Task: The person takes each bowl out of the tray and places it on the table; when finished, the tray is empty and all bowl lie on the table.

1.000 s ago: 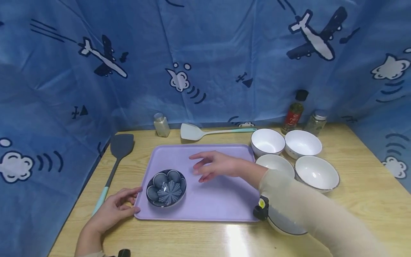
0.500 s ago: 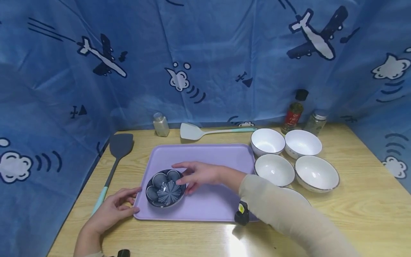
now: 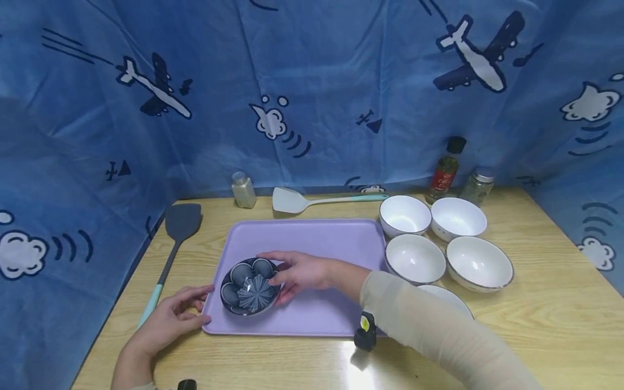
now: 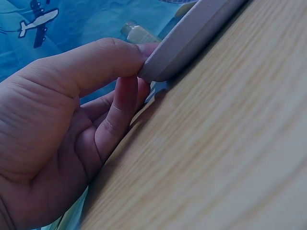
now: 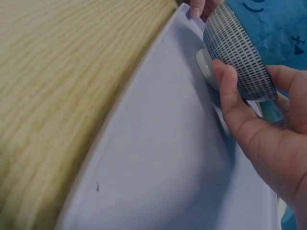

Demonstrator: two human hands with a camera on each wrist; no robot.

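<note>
A dark blue bowl (image 3: 248, 287) with a petal pattern inside stands on the left part of a lilac tray (image 3: 322, 314). My right hand (image 3: 304, 271) grips the bowl's right side, its fingers at the rim and outer wall. In the right wrist view, the bowl (image 5: 235, 52) shows a dashed outer pattern and a pale foot, with my right hand (image 5: 268, 129) against its wall. At the tray's left edge, my left hand (image 3: 170, 314) pinches the rim. The left wrist view shows this hand (image 4: 72, 110) with its thumb over the tray edge (image 4: 177, 52) and fingers beneath.
Several white bowls, one of them a front bowl (image 3: 414, 257), stand right of the tray; the sleeve partly hides another. A dark turner (image 3: 182, 222) lies left, a pale turner (image 3: 290, 200) behind. A shaker (image 3: 242, 189), bottle (image 3: 443, 173) and jar (image 3: 478, 184) stand by the curtain (image 3: 317, 108).
My right hand has moved left across the tray to the blue bowl and taken hold of its right side. The left hand has stayed at the tray's edge.
</note>
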